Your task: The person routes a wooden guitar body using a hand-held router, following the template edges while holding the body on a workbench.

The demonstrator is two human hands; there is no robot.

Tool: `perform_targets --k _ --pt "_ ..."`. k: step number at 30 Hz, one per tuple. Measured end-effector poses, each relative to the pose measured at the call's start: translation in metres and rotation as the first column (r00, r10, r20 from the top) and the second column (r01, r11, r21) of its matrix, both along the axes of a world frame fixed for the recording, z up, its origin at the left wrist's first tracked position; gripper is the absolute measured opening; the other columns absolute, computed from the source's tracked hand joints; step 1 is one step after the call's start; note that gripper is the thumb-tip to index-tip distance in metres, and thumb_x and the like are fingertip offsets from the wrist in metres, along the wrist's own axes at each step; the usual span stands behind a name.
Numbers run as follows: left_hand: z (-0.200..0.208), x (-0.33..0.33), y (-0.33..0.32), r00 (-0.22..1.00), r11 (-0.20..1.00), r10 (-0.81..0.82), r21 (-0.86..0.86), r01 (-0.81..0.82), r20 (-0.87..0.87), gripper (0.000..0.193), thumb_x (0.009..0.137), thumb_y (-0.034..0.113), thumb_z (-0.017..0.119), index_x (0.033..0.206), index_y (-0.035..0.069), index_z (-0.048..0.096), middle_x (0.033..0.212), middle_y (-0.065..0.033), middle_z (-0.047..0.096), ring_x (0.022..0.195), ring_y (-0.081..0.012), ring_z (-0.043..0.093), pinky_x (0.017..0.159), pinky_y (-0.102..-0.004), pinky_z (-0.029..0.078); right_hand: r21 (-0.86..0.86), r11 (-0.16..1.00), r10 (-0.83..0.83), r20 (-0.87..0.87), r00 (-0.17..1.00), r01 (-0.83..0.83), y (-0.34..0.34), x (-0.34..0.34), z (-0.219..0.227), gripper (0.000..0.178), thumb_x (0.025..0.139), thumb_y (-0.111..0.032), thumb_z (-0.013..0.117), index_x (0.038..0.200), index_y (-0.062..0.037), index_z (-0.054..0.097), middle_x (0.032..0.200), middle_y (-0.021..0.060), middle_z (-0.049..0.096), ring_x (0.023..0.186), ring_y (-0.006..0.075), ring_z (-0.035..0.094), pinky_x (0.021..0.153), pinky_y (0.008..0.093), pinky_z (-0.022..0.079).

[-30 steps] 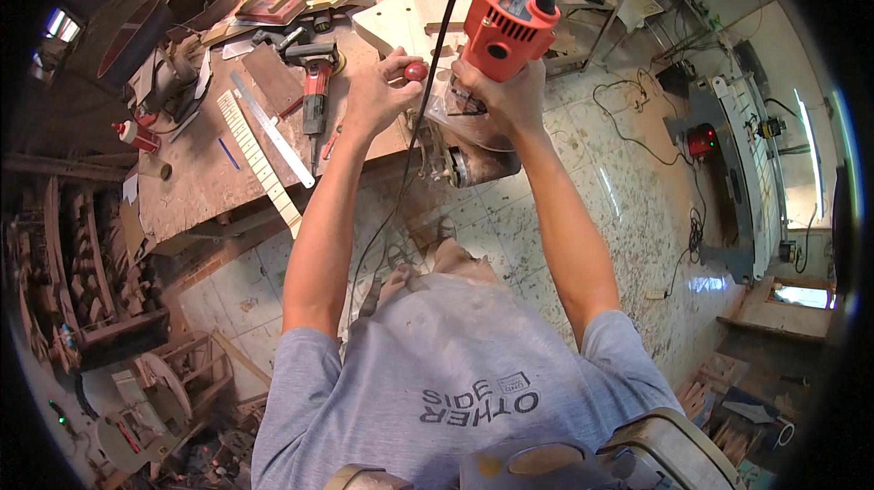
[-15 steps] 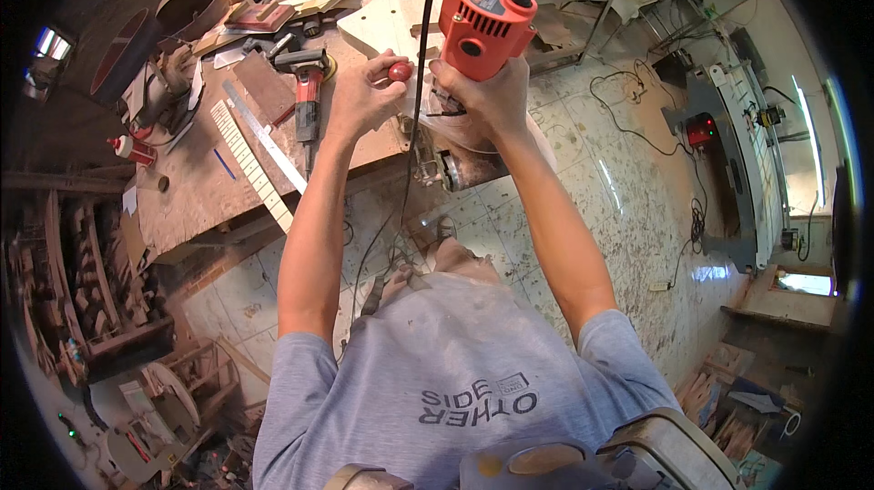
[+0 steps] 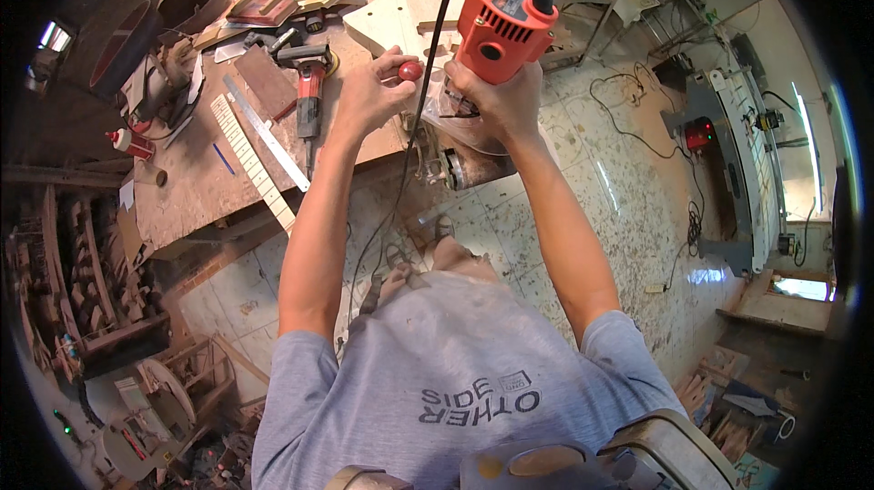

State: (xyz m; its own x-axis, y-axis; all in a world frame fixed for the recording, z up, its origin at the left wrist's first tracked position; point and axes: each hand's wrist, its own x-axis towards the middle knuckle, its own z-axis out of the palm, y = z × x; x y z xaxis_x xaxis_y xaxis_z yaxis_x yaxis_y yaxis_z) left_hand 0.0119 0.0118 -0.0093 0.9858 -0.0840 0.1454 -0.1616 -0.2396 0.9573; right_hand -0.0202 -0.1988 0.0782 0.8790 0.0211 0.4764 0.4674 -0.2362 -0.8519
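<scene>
A red router [image 3: 503, 33] with a thick black hose or cord at its top stands over a pale wooden guitar body [image 3: 390, 24] at the bench's right end. My right hand [image 3: 503, 100] is wrapped round the lower part of the router's motor. On its left side, my left hand [image 3: 371, 96] curls its fingers about the red ball knob [image 3: 411, 70]. A clear plastic base or guard [image 3: 443, 106] shows below the motor, between my hands. The bit and its contact with the wood are hidden. A black cable hangs down in front of the knob.
Left on the workbench [image 3: 187, 203] lie a red and black angle grinder [image 3: 310, 98], a metal ruler [image 3: 266, 133], a fretted guitar neck [image 3: 248, 158] and a red-capped bottle [image 3: 132, 146]. A vise-like metal fixture [image 3: 448, 169] juts from the bench. Cables [image 3: 696, 217] trail over the tiled floor at right.
The router and both my hands have shifted slightly to the right over the wood. My grip looks the same, and the hanging cable has swung a little.
</scene>
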Motion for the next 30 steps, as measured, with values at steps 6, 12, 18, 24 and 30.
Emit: perform_targets --k 6,12,18,24,30 --pt "-0.007 0.006 0.003 0.999 0.999 0.042 -0.033 -0.041 0.03 0.044 0.085 0.009 0.072 0.128 0.001 0.075 0.144 -0.0206 0.067 0.113 -0.0223 0.076 0.096 -0.0306 0.06 0.056 0.998 0.04 0.039 0.998 -0.042 0.009 0.009 -0.001 0.027 0.079 -0.02 0.088 0.092 -0.0026 0.073 0.082 0.0016 0.076 0.074 0.0105 0.071 0.069 0.0294 0.056" --pt "-0.009 0.01 0.007 0.995 0.997 0.081 0.012 -0.082 0.057 0.046 0.088 0.014 0.073 0.132 0.001 0.073 0.113 -0.0116 0.081 0.104 -0.014 0.077 0.092 -0.0286 0.058 -0.007 1.0 0.001 0.102 0.995 0.0 0.012 0.022 -0.009 0.025 0.079 -0.019 0.088 0.092 -0.0026 0.074 0.081 0.002 0.077 0.073 0.0113 0.072 0.068 0.0292 0.056" --pt "-0.007 0.009 0.003 0.995 0.996 0.086 0.014 -0.087 0.05 0.047 0.088 0.013 0.074 0.133 0.002 0.073 0.113 -0.0119 0.081 0.102 -0.013 0.077 0.09 -0.0282 0.058 0.003 0.998 0.068 0.053 0.996 -0.068 0.002 0.026 -0.004 0.026 0.079 -0.021 0.088 0.091 -0.0022 0.074 0.081 0.0014 0.076 0.074 0.0109 0.071 0.068 0.0295 0.056" --pt "-0.015 0.01 0.004 0.995 0.994 0.097 -0.053 -0.095 0.029 0.045 0.089 0.011 0.073 0.133 0.002 0.072 0.115 -0.012 0.081 0.105 -0.014 0.076 0.093 -0.0292 0.058 -0.045 0.998 0.049 0.099 0.994 -0.045 0.003 0.028 -0.007 0.028 0.08 -0.023 0.089 0.091 -0.0019 0.075 0.081 0.0017 0.076 0.073 0.011 0.071 0.067 0.0298 0.055" --pt "-0.008 0.007 0.001 0.991 0.994 0.108 -0.008 -0.108 0.08 0.045 0.088 0.011 0.073 0.132 0.003 0.073 0.113 -0.0112 0.081 0.098 -0.0153 0.077 0.089 -0.0292 0.058 -0.021 0.995 0.095 0.072 0.993 -0.094 -0.002 0.034 -0.006 0.028 0.08 -0.024 0.088 0.092 -0.0017 0.075 0.082 0.0024 0.076 0.074 0.0109 0.07 0.067 0.03 0.055"
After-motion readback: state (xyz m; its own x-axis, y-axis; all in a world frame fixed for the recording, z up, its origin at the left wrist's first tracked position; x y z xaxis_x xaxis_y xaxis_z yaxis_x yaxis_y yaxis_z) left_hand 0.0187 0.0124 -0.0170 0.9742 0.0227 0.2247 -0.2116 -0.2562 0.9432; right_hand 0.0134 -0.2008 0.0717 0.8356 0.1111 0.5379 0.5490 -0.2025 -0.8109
